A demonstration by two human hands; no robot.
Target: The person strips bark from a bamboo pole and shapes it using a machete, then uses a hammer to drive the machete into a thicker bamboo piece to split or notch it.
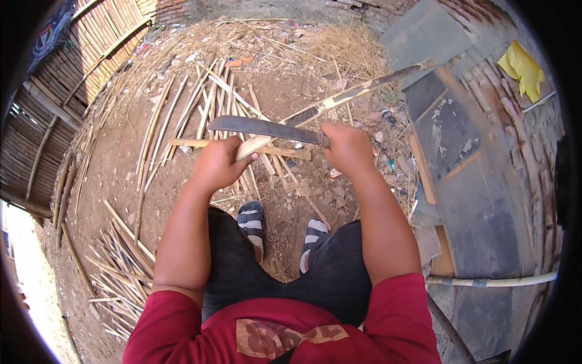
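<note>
While the left hand point(217, 165) wraps its fingers around a long bamboo strip point(339, 100), the right hand point(347, 148) grips a machete point(264, 128). Its blade crosses the strip just beyond the left fingertips.

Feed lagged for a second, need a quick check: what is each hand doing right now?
Left hand: closed around the near end of the bamboo strip.
Right hand: closed on the handle of the long knife.

Knife blade point(264, 128) across bamboo strip point(339, 100), bamboo slats point(121, 261) left
</note>
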